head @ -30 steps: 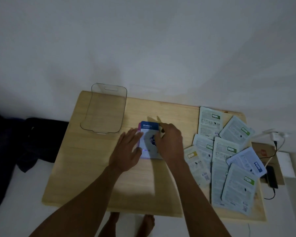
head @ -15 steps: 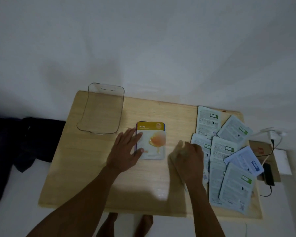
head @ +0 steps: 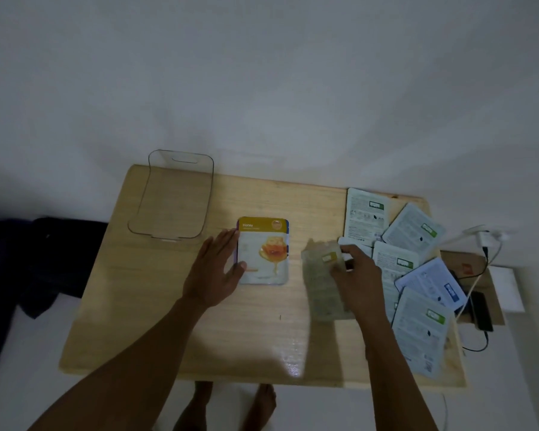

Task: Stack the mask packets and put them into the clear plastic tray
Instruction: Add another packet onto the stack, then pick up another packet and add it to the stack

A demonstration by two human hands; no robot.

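Note:
A small stack of mask packets (head: pixel 263 251) lies mid-table, with a yellow Honey packet face up on top. My left hand (head: pixel 217 270) rests flat against its left edge, fingers spread, thumb on the packet. My right hand (head: pixel 353 273) grips a blurred packet with a yellow tag (head: pixel 322 284), back side up, just left of the loose packets. Several more mask packets (head: pixel 414 269) lie overlapping, back side up, on the table's right part. The clear plastic tray (head: pixel 147 213) stands at the far left corner with nothing in it.
The wooden table (head: pixel 175 321) stands against a white wall. A charger plug, cables and a dark phone (head: pixel 481 311) lie on a brown box to the right. Dark cloth (head: pixel 44 262) is on the floor at the left. Bare feet show below the table's near edge.
The Honey packet now tops the stack, over the blue one. My right hand went right to the loose packets, took hold of one and drew it leftwards. My left hand stayed at the stack.

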